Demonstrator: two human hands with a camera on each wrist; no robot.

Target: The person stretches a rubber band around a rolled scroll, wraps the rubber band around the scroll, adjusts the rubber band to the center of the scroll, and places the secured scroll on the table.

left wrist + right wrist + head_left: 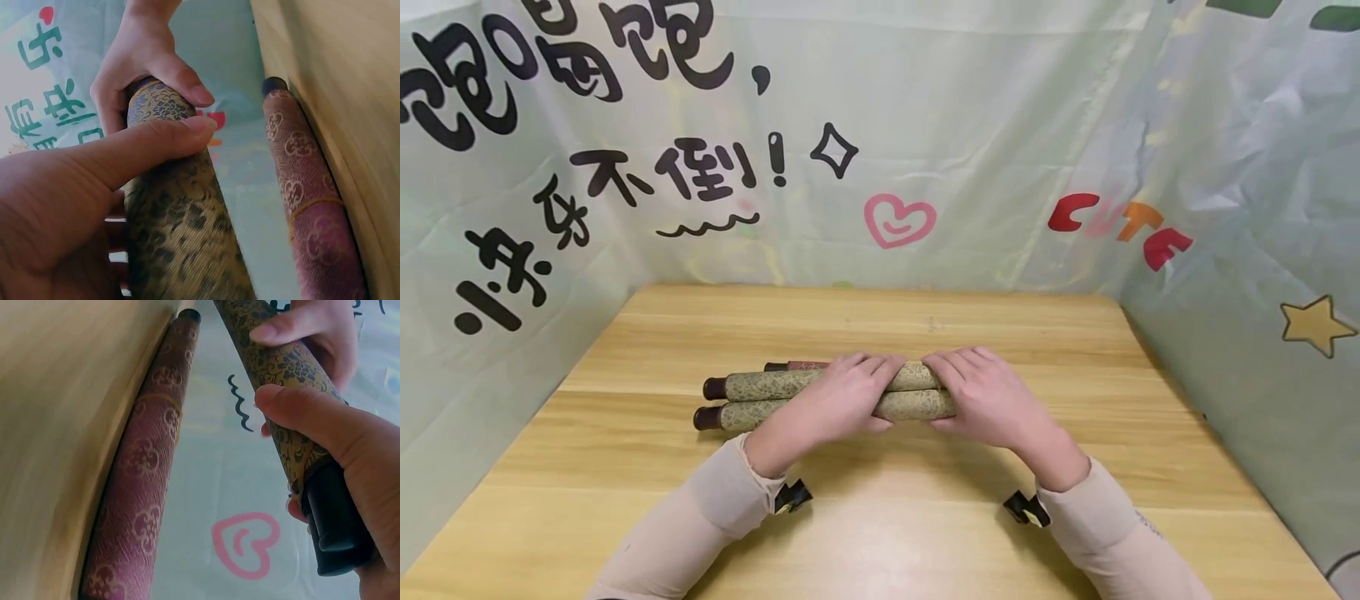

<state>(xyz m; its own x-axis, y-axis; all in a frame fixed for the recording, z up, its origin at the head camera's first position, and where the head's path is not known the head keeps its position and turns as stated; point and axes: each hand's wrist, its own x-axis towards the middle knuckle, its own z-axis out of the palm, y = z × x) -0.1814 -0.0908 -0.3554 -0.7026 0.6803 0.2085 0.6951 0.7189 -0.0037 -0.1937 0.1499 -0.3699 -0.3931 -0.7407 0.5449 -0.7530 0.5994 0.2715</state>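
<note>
Two rolled scrolls with a gold and dark floral pattern lie side by side, the far scroll point(767, 385) against the near scroll point(748, 415). Dark knobs cap their left ends. My left hand point(848, 396) grips both around the middle, thumb on the near side. Toward their right end, my right hand point(988, 398) holds them the same way and hides that end in the head view. The right wrist view shows dark end knobs point(337, 519) beside that palm. Behind them a purple-red scroll point(306, 187) with pale flowers and a thin cord rests on the wood, touched by neither hand.
The light wooden table point(887, 533) spreads out around the scrolls. Pale printed cloth point(985, 150) walls the back and both sides. A small black device point(793, 497) sits at the left wrist, and a similar device point(1027, 508) at the right wrist.
</note>
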